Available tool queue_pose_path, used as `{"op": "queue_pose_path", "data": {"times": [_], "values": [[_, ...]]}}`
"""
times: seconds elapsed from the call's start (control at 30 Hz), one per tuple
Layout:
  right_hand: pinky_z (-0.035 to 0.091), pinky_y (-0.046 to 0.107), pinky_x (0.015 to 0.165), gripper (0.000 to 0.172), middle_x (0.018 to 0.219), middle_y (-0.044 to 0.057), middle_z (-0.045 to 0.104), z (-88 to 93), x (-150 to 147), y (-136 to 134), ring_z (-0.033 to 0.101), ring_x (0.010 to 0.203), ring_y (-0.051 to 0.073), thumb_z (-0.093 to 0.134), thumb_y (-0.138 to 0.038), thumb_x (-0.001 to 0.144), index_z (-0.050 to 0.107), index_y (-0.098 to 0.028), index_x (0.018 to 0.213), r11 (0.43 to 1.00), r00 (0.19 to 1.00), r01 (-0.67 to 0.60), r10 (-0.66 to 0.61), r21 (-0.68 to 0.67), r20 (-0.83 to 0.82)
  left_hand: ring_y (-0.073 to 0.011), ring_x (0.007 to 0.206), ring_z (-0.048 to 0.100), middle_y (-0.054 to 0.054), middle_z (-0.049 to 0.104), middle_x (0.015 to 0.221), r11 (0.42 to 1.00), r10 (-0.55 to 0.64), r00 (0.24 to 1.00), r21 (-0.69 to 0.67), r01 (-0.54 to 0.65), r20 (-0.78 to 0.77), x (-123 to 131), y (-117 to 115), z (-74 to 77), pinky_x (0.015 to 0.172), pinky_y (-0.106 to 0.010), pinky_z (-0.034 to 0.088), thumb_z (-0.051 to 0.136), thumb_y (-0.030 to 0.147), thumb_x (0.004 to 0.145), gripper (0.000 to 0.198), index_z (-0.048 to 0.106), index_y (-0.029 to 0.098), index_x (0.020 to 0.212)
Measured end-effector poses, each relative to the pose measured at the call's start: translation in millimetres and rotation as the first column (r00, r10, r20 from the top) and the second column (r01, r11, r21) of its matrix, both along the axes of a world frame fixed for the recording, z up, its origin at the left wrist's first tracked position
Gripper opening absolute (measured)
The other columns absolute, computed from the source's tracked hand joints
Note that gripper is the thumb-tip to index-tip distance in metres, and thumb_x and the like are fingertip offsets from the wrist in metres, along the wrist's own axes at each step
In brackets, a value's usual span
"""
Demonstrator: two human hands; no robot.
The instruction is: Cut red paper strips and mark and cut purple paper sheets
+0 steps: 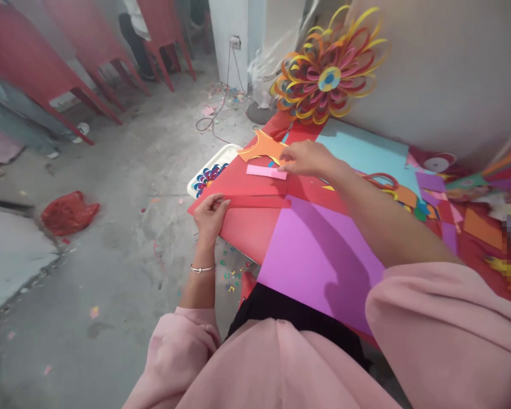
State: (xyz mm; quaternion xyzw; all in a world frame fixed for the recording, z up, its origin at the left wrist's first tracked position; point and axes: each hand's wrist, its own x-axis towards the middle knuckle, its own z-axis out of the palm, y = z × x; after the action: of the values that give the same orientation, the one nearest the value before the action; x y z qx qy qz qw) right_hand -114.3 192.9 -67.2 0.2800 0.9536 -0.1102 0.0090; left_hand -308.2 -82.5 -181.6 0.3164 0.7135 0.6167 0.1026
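Observation:
My left hand (pixel 210 213) pinches the near end of a long red paper strip (pixel 259 201) that lies across a red sheet (pixel 247 227) on the table. My right hand (pixel 304 158) reaches farther out, fingers curled down onto the end of a pink paper strip (pixel 266 171), beside an orange cut-out shape (pixel 264 147). A large purple sheet (pixel 319 255) lies in front of me, partly under my right forearm.
A big paper flower (pixel 327 71) leans on the wall at the table's far end. Red-handled scissors (pixel 381 182) and many coloured scraps (pixel 443 210) lie at right. A white tray (pixel 210 170) sits left of the table. Red chairs (pixel 68 62) and a red bag (pixel 68 211) are on the floor.

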Motion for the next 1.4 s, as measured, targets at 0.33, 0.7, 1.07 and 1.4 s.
{"op": "queue_pose_path", "data": {"times": [0.33,0.7,1.07,1.4], "values": [[0.047,0.029,0.084,0.023,0.101,0.005,0.082,-10.1,84.8,-92.8,0.073,0.095,0.021,0.068,-0.031,0.092,0.083,-0.018,0.105,0.939,0.965,-0.039,-0.053,-0.341,-0.257,-0.0077,0.055,0.057,0.005,0.063,0.070,0.961,-0.188,0.979,0.190,0.200,-0.076,12.6,7.4,50.1,0.054,-0.019,0.048,0.073,0.029,0.081,0.013,0.072,0.020,0.091],[0.043,0.031,0.070,0.030,0.079,0.003,0.072,-33.8,321.3,-193.5,0.061,0.074,0.018,0.066,-0.048,0.086,0.072,-0.020,0.083,0.660,0.638,0.537,-0.725,-0.525,-0.259,-0.0097,0.049,0.059,0.004,0.064,0.063,0.587,-0.779,0.614,-0.200,0.785,0.126,170.3,97.2,72.7,0.045,-0.019,0.044,0.070,0.023,0.075,0.006,0.069,0.019,0.080],[0.055,0.035,0.074,0.046,0.091,0.006,0.080,-57.2,360.6,-312.1,0.075,0.078,0.024,0.062,-0.048,0.099,0.072,-0.025,0.138,0.551,0.510,0.672,-0.829,-0.494,-0.231,-0.0246,0.103,0.074,-0.012,0.079,0.116,0.534,-0.842,0.417,-0.422,0.733,-0.340,320.7,140.5,55.5,0.094,-0.038,0.059,0.068,0.018,0.090,0.028,0.079,0.017,0.116],[0.054,0.055,0.109,0.039,0.142,0.016,0.072,-89.6,372.9,-290.7,0.065,0.131,0.037,0.053,-0.038,0.108,0.073,-0.023,0.138,0.744,0.685,0.668,-0.627,-0.022,-0.371,-0.0368,0.145,0.058,-0.020,0.065,0.151,0.362,-0.813,-0.096,-0.628,0.689,-0.574,332.6,65.4,28.3,0.122,-0.060,0.044,0.057,0.041,0.108,0.042,0.069,0.016,0.139]]}}
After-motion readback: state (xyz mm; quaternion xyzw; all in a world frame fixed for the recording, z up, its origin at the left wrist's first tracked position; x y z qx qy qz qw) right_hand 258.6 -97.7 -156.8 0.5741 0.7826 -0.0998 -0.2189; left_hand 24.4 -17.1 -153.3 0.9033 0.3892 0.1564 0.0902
